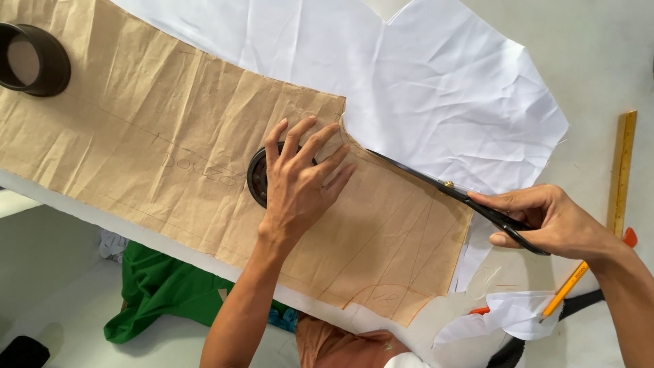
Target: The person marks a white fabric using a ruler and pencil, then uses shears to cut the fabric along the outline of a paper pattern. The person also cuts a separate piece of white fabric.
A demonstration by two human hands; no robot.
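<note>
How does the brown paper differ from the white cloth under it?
The brown paper pattern lies on top, pinned by the left hand and a dark round weight; the white cloth lies beneath and spreads past it. The paper bears pencil lines; the cloth is plain. The scissors in the right hand run along the paper's edge, over the cloth. Both are creased and lie flat on the table.

Bright, even daylight — soft shadows, sharp focus, no glare
</note>
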